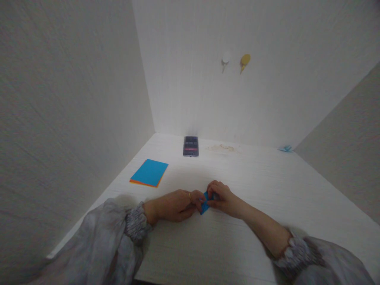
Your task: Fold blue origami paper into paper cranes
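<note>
A small folded piece of blue paper [203, 208] is between my two hands, just above or on the white table. My left hand [181, 204], with a ring on one finger, pinches it from the left. From the right, my right hand [223, 199] grips its upper edge with bent fingers and thumb. The fingers cover much of the paper, so its full shape is hidden. Left of my hands lies a stack of square paper sheets [151, 172], blue on top with orange edges below.
A dark, blurred-out object [190, 146] stands at the back of the white table [252, 174]. Blue folded paper [286, 149] lies in the far right corner. A white hook [225, 59] and a yellow hook [245, 60] are on the back wall. Walls enclose three sides.
</note>
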A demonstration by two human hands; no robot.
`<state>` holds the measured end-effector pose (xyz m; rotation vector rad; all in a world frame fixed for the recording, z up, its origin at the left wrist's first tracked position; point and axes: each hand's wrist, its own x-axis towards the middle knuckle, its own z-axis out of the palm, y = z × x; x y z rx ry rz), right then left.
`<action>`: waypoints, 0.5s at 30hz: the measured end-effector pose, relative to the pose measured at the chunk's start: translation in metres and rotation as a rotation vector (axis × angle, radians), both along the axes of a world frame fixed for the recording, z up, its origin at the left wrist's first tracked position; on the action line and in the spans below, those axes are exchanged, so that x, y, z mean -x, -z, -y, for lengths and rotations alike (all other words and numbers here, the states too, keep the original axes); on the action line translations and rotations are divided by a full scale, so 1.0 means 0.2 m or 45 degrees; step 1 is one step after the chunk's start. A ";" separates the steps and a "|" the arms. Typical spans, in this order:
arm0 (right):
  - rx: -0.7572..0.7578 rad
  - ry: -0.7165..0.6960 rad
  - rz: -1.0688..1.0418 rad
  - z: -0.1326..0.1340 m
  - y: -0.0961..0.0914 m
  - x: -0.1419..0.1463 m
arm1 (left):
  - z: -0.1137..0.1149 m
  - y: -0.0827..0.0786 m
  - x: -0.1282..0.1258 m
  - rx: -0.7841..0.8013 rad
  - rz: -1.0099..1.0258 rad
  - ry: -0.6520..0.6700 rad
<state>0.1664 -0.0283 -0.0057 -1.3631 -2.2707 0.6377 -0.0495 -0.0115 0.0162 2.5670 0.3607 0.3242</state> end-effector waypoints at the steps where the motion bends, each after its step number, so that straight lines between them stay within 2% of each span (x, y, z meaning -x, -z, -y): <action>1: -0.005 -0.007 0.001 0.00 0.00 0.00 | 0.00 0.00 0.00 0.015 0.011 0.042; 3: -0.007 -0.024 0.009 0.00 0.00 0.00 | 0.00 0.00 0.00 0.046 0.036 0.107; 11: -0.038 0.004 0.053 0.00 0.01 0.00 | -0.01 0.00 0.00 0.078 0.135 0.150; 15: -0.036 0.017 0.082 0.00 0.01 0.01 | -0.01 0.00 0.00 0.076 0.075 0.136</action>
